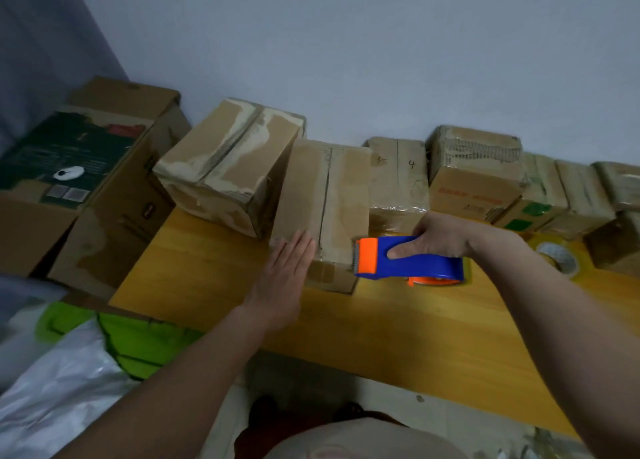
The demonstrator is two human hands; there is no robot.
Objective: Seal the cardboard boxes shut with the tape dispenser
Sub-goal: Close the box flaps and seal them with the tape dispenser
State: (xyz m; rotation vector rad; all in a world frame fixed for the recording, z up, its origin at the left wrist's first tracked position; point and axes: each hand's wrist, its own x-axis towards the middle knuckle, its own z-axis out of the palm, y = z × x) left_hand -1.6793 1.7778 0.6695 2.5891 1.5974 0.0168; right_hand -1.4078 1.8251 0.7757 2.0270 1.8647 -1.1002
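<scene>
Closed box (325, 199) sitting on table (214, 268), contents hidden, left hand (282, 278) lying flat on its top, right hand (441, 237) gripping dispenser (408, 259) at its right edge

Boxes (398, 174) crowd the wall side; the table's (381, 327) near strip lies open.

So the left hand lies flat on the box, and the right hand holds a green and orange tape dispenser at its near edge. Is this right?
Not quite: the tape dispenser is blue and orange, not green. The head view shows this. The rest holds: the left hand lies flat on the box, and the right hand holds the dispenser at its near edge.
</scene>
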